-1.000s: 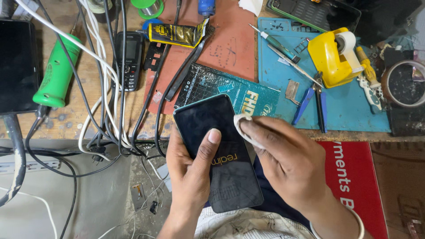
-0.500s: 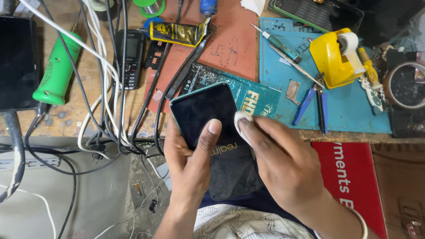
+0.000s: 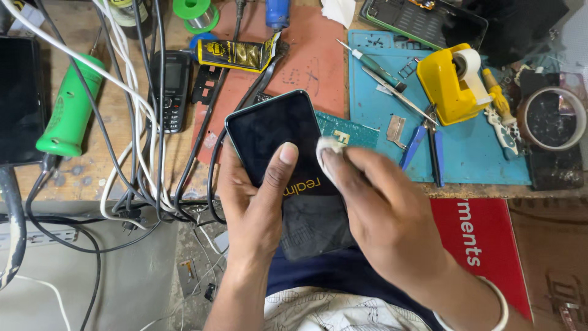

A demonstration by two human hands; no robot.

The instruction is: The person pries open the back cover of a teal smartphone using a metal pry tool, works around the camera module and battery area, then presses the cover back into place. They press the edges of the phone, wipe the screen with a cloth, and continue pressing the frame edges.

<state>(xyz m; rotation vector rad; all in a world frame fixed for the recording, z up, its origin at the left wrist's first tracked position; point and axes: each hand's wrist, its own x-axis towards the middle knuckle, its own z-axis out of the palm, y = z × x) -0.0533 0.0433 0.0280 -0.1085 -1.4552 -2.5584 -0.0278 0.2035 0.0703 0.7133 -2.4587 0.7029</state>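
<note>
At the counter's near edge the left hand (image 3: pixel 257 202) grips the dark glossy slab-shaped phone (image 3: pixel 288 171), fingers wrapped, thumb on its back; right hand (image 3: pixel 380 214) fingers pinch a small white wipe (image 3: pixel 327 147) against its right edge; wiping looks underway, surface dark, mostly unmarked.

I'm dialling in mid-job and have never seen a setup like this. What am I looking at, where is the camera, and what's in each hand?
No machine here: a person's two bare hands, filmed by a camera on their head looking down at a cluttered workbench. The left hand grips a dark phone from below, thumb on its glass. The right hand pinches a small white wad against the phone's right edge. On the bench lie a blue mat with a yellow tape dispenser, blue-handled pliers and a screwdriver, plus a green-handled tool, an old keypad phone and tangled cables.
</note>
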